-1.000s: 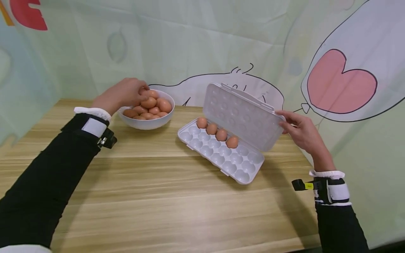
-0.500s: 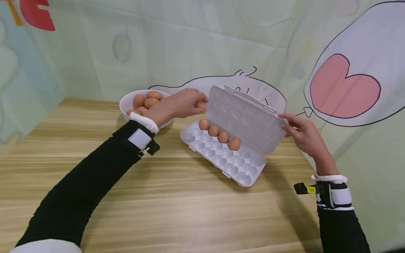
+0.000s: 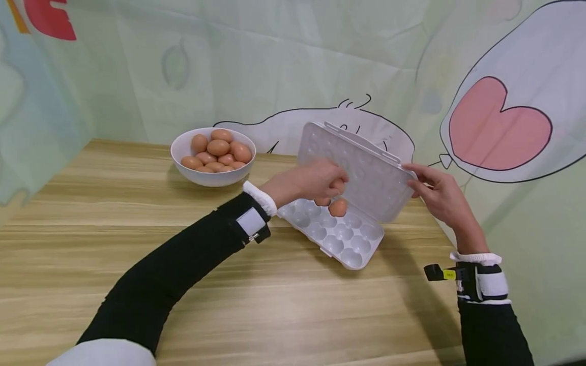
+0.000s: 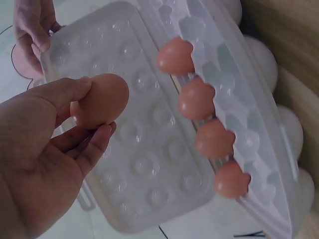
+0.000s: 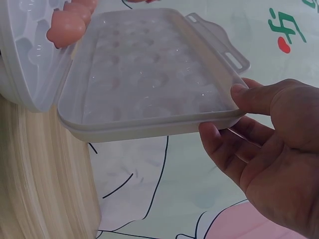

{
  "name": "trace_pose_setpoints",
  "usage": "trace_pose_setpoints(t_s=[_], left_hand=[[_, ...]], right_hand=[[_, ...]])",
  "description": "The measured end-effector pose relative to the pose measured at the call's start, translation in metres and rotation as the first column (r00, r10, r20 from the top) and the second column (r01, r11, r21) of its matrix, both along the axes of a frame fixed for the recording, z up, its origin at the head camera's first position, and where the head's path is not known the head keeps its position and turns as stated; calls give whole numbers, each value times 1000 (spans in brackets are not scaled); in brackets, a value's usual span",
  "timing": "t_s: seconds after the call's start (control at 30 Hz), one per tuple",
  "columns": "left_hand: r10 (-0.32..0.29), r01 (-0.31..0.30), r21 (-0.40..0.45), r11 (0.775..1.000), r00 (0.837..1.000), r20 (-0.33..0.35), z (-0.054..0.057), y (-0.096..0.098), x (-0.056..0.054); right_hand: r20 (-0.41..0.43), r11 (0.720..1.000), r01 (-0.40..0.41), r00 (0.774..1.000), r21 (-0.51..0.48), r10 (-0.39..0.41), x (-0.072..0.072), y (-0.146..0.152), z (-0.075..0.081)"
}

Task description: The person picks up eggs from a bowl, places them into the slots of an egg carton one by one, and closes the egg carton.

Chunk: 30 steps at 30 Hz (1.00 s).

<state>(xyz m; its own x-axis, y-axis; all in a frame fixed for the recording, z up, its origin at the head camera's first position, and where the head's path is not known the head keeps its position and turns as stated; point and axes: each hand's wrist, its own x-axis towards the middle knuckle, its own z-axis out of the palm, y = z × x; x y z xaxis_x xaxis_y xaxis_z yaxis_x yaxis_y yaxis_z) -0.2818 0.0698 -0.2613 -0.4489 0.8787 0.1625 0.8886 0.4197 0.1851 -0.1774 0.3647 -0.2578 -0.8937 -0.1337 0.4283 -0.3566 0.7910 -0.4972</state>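
Observation:
My left hand (image 3: 318, 180) pinches a brown egg (image 4: 107, 99) between thumb and fingers, above the egg carton's back row and in front of its raised lid. In the left wrist view several brown eggs (image 4: 197, 98) sit in one row of the white plastic carton (image 4: 239, 94) along the hinge; the head view hides part of that row behind the hand. With thumb and fingertips, my right hand (image 3: 437, 195) grips the outer corner of the translucent lid (image 5: 149, 74), which stands tilted up. The carton's front cups (image 3: 334, 244) hold no eggs.
A white bowl (image 3: 208, 179) heaped with brown eggs (image 3: 218, 148) stands at the back left of the wooden table (image 3: 220, 284). Behind the table hangs a printed cloth (image 3: 274, 61) with cartoon drawings.
My left hand has left the bowl with an egg and moved right to the carton. My right hand still holds the lid up in the same place.

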Motion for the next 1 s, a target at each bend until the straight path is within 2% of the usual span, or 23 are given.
trace_pose_setpoints(t_s=[0.13,0.23,0.4,0.47,0.6,0.77,0.87,1.0], left_hand=[[-21,21,-7,1000,999,47,-10,17,3],[-49,48,19,999,998,42,-19,28,6],[-102,103,56,993,995,-21,-31,42,13],[-92,94,47,995,995,-37,-36,46,15],[-46,44,-31,999,996,-79,-45,52,16],[-52,45,-60,997,991,-119,-53,60,17],[-83,72,-67,995,980,-179,-57,64,18],[-132,89,-145,985,936,-325,-62,69,21]], right_hand=[[1,1000,-2,1000,0,2,-1,0,0],[2,1000,-1,1000,-1,1,-1,0,0],[-4,1000,-5,1000,-4,5,-2,-1,1],[-5,1000,-8,1000,-5,8,-2,-1,2],[-4,1000,-5,1000,-7,5,-2,-2,2],[-11,1000,0,1000,-5,0,-1,-1,1],[-13,1000,0,1000,-5,0,-1,-1,1],[-10,1000,-3,1000,-12,2,-1,0,-1]])
